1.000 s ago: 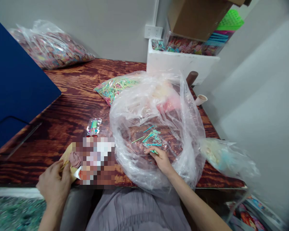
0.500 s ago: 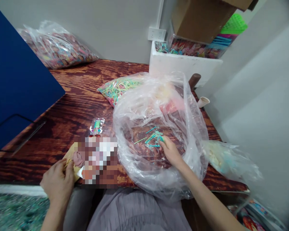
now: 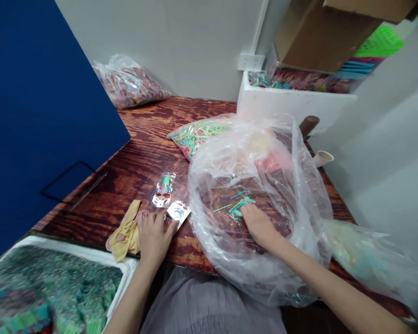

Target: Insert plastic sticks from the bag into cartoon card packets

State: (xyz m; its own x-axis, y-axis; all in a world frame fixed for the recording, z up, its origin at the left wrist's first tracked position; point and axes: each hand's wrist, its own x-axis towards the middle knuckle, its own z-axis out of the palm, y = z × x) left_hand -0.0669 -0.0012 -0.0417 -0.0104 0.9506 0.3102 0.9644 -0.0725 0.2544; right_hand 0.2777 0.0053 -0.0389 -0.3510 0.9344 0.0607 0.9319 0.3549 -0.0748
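Note:
My right hand reaches inside a large clear plastic bag on the wooden table. Its fingers are curled over a small heap of teal and green sticks at the bag's bottom. My left hand rests near the table's front edge, fingers bent over a small shiny packet. A yellow cloth lies just left of that hand. Another small packet with coloured sticks lies a little farther back.
A flat bag of coloured sticks lies behind the big bag. A white foam box stands at the back right under a cardboard box. A blue panel stands left; a white tray of packets sits lower left.
The view has swung left and down. My left hand moved right onto the shiny packet beside the cloth. My right hand stays over the teal sticks inside the bag.

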